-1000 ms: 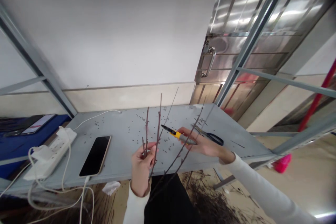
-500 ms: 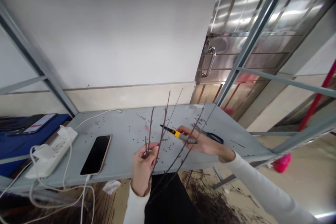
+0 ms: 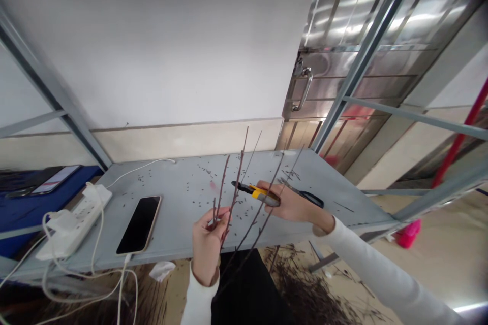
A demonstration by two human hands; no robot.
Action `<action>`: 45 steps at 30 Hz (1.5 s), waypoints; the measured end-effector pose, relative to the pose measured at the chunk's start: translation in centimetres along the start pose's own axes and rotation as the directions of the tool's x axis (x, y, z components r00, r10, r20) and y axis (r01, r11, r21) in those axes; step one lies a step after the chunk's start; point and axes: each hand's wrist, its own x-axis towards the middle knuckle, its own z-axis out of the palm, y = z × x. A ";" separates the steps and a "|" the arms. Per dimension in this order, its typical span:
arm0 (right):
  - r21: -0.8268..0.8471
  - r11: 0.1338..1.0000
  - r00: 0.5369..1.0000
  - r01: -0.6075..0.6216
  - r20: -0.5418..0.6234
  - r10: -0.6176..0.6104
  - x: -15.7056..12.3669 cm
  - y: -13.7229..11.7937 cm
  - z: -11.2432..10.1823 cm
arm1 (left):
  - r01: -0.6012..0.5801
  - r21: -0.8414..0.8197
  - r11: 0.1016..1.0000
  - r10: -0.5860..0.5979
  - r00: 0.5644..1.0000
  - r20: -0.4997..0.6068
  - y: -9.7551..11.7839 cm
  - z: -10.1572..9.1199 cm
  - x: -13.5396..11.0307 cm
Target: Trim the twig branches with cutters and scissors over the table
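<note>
Over the grey metal desk: both of the person's hands are up in my feed, just above its front edge, in white sleeves.
Left hand: curled nearly shut, pinching several bare twigs near their middle.
Right hand: closed around a yellow-and-black tool, its black tip pointing left.
Twigs: thin, reddish brown, fanning up over the desk and down past its front edge. (From my end, I can't tell whether the tool's tip touches them.)
Desk top: small dark buds lie scattered about; black-handled scissors sit just behind the right hand.
Desk, left side: a black smartphone lies beside a white power strip, with a white cable trailing off the edge.
Floor: a heap of cut twigs lies below the desk, with a crumpled tissue nearer the left hand.
Behind: a stainless steel door with a curved handle.
</note>
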 end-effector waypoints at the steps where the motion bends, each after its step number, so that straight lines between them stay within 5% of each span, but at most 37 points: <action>1: -0.070 0.998 1.000 0.002 -0.005 -0.002 0.0 0.0 0.3 | 0.002 0.005 1.000 -0.002 1.000 -0.007 -0.1 0.0 0.0; 5: -0.354 0.935 0.986 -0.021 -0.161 -0.039 0.3 0.2 2.0 | 0.028 0.008 1.000 -0.028 0.999 -0.027 -0.4 0.1 0.0; 9: -0.499 0.864 0.913 -0.066 -0.380 -0.150 0.6 1.7 4.5 | 0.088 -0.031 0.996 -0.088 0.996 0.003 -0.4 0.8 -0.5; 12: -0.381 0.917 0.870 -0.120 -0.485 -0.087 0.9 3.1 6.3 | 0.106 -0.080 0.991 -0.104 0.994 0.032 -0.3 1.3 -0.7; 16: -0.180 0.973 0.881 -0.143 -0.472 0.042 1.2 3.7 7.7 | 0.086 -0.083 0.993 -0.085 0.996 0.021 -0.6 1.3 -0.3; 21: 0.121 0.991 0.972 -0.058 -0.219 0.083 1.0 2.9 8.1 | 0.003 -0.014 1.000 -0.003 1.000 -0.015 -1.6 0.6 0.7; 24: 0.280 0.958 0.989 -0.065 -0.106 0.099 0.5 2.9 8.1 | -0.032 0.023 0.999 0.032 0.999 -0.006 -2.1 0.3 1.1; 27: 0.539 0.823 0.983 -0.178 0.056 0.176 -0.1 3.3 8.1 | -0.045 0.069 0.997 0.044 0.999 0.020 -2.4 0.1 1.3; 32: 0.790 0.446 0.905 -0.421 0.400 0.147 -1.1 3.3 7.0 | -0.095 0.147 0.985 0.091 0.995 0.033 -2.4 -0.3 1.6; 35: 0.778 0.195 0.796 -0.597 0.606 0.018 -1.5 2.9 6.0 | -0.132 0.188 0.973 0.126 0.991 0.047 -2.3 -0.5 1.8; 38: 0.699 0.129 0.694 -0.703 0.714 -0.087 -1.6 2.4 5.3 | -0.186 0.215 0.959 0.180 0.983 0.045 -2.2 -0.7 2.1; 41: 0.760 0.159 0.760 -0.631 0.646 -0.075 -1.6 1.8 5.4 | -0.191 0.211 0.959 0.179 0.981 0.075 -2.2 -0.9 2.2; 45: 0.855 0.407 0.941 -0.321 0.336 0.038 -1.4 1.2 6.2 | -0.111 0.147 0.983 0.089 0.985 0.146 -1.8 -0.9 2.0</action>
